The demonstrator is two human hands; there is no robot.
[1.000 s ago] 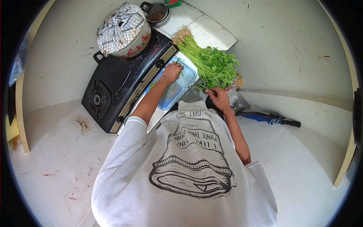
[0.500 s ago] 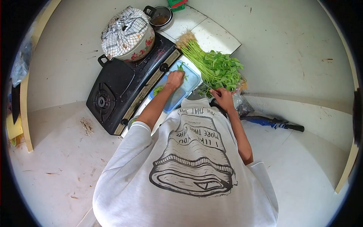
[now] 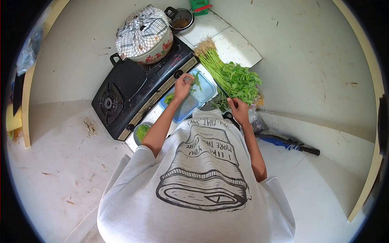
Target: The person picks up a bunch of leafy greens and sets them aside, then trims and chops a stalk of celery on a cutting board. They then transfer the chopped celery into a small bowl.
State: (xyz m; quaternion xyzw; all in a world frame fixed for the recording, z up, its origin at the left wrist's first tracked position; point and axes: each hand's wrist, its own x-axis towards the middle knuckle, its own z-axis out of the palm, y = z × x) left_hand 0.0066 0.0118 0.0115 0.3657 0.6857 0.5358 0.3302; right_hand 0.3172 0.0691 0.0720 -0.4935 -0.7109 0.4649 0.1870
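- We see a black two-burner gas stove (image 3: 129, 91) lying flat and glossy on the pale floor (image 3: 60, 170), which is scuffed and stained.
- On the stove's far burner stands a round enamel pot (image 3: 150, 48) with a red flower pattern, its top wrapped in a checked cloth (image 3: 142, 30).
- A long bunch of leafy greens (image 3: 231, 77) lies on white tiles beside the stove, pale roots pointing away from us, thin straight stems, crumpled leaves nearest us.
- Between stove and bunch sits a rectangular clear blue plastic container (image 3: 200, 91) with rounded corners, a few green bits inside.
- A blue folded umbrella (image 3: 283, 141) lies on the floor to our right.
- Our right hand (image 3: 239, 110) rests at the leafy end of the bunch, fingers closed on a thin stem.
- Our left hand (image 3: 183, 85) hovers over the container's near edge, fingers pinching a small green sprig (image 3: 196, 81).
- A small round bowl (image 3: 142, 131) of chopped greens sits at the stove's near corner.
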